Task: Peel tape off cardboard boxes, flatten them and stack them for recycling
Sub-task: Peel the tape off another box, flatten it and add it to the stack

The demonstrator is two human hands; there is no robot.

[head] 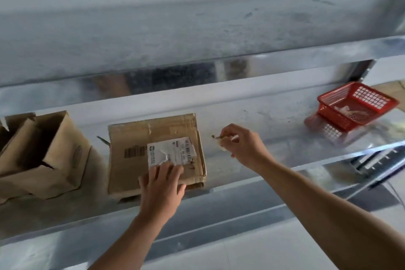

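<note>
A flattened cardboard box (142, 138) lies on the steel table (274, 120), with a torn white shipping label (173, 151) stuck on top. My left hand (161, 184) rests on the box's near edge, its straight fingers touching the lower part of the label. To the right of the box my right hand (241, 144) is held just above the table and pinches a small crumpled strip of tape (222, 138) between thumb and fingers. An open, unflattened cardboard box (43, 155) stands at the left.
A red plastic basket (355, 105) with scraps of tape inside sits at the far right of the table. A shiny metal rail and a grey wall run along the back. The table's front edge is near my forearms.
</note>
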